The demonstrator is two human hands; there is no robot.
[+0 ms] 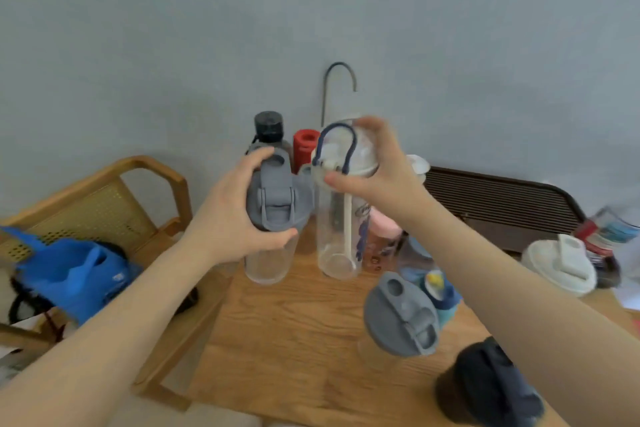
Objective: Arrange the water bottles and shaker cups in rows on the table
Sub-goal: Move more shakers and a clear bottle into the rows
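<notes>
My left hand (228,211) grips the grey flip lid of a clear shaker cup (268,263) standing on the wooden table (298,340). Beside it, my right hand (377,166) clasps the top of a tall clear bottle with a navy loop handle (337,236) and a white straw inside. Behind them stand a dark-capped bottle (268,126) and a red-capped bottle (305,149). A pink-lidded bottle (382,232) is partly hidden behind my right forearm. A second grey-lidded shaker (400,315), a teal and blue bottle (445,298), a dark-lidded cup (491,388) and a white-lidded cup (561,263) stand at the right.
A rattan and wood chair (104,198) holding a blue bag (76,274) stands left of the table. A dark slatted tray (498,204) lies at the back right, with packets (609,232) beyond it. A metal hook (339,80) rises against the grey wall.
</notes>
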